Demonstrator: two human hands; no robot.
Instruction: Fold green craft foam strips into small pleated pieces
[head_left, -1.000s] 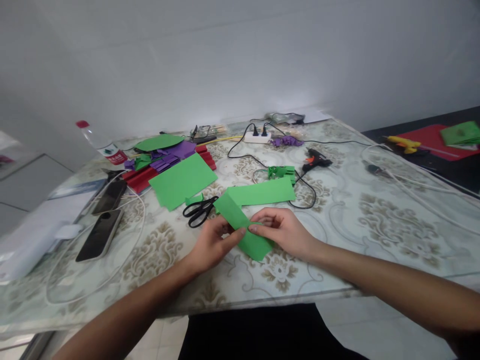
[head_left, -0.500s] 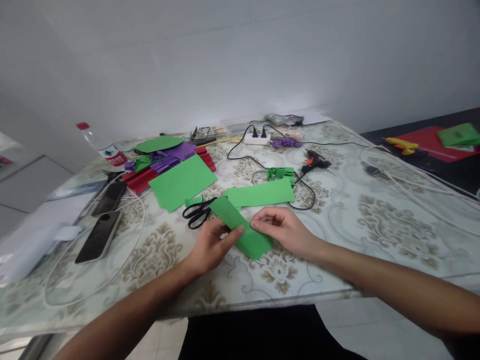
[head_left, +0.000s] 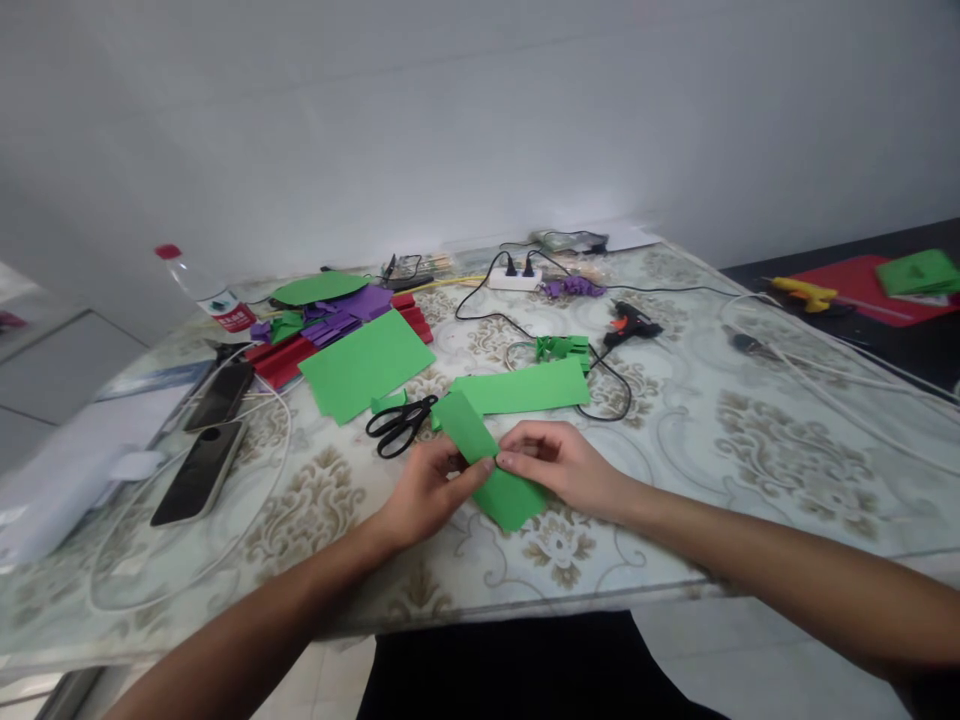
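A strip of green paper [head_left: 510, 497] slants between my two hands, just above the table near its front edge. My left hand [head_left: 429, 488] pinches the strip's left side, thumb on top. From the other side my right hand [head_left: 562, 462] grips the same strip, its thumb and index tips meeting my left thumb at the middle. Beyond the strip's upper end lies another long green strip [head_left: 529, 388] on the tablecloth. Black-handled scissors [head_left: 396, 428] rest to the left, partly hidden by green paper. My fingers underneath the strip are hidden.
Larger green sheets [head_left: 367, 365] and purple and red pieces lie at back left, near a bottle [head_left: 229, 312]. A phone [head_left: 199, 474] and white cable are on the left. A black glue gun [head_left: 631, 325], a fringed green piece [head_left: 562, 350] and a power strip [head_left: 514, 276] stand farther back.
My right hand has shifted slightly left, bringing its fingertips against my left thumb. The strip's lower part has turned and looks bent at the pinch. The other things stay put.
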